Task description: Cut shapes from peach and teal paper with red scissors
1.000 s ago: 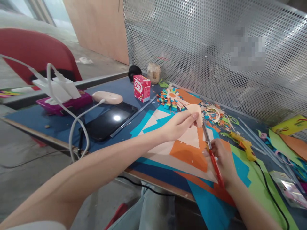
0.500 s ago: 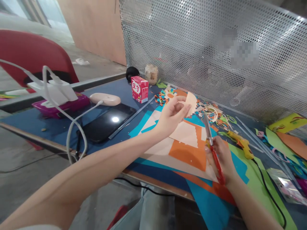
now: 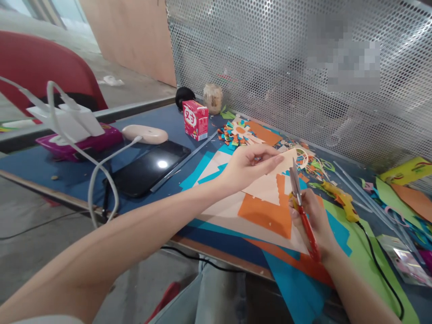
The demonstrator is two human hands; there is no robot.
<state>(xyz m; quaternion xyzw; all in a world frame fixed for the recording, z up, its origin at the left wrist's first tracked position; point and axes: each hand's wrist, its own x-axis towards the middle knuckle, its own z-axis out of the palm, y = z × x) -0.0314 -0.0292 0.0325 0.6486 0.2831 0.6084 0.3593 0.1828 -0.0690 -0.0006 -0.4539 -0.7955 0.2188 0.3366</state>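
My left hand point(image 3: 248, 168) pinches a small peach paper cut-out point(image 3: 286, 158) and holds it just above the table. My right hand point(image 3: 312, 222) grips red-handled scissors point(image 3: 301, 209), blades pointing up and away, their tips close to the cut-out's right edge. Below both hands lie layered paper sheets: a peach sheet point(image 3: 222, 211), an orange piece point(image 3: 268, 213) and a blue sheet point(image 3: 297, 292).
A black tablet point(image 3: 148, 168), metal ruler point(image 3: 184, 159), pink mouse-like object point(image 3: 145, 134), red carton point(image 3: 195, 119), white charger with cable point(image 3: 67, 119), paper flower point(image 3: 238, 132), yellow glue gun point(image 3: 339, 198), paper scraps and a perforated metal screen point(image 3: 303, 76) surround the work spot.
My left hand raised the peach cut-out, then brought it down and turned it flatter toward the scissors. My right hand with the scissors stayed almost in place.
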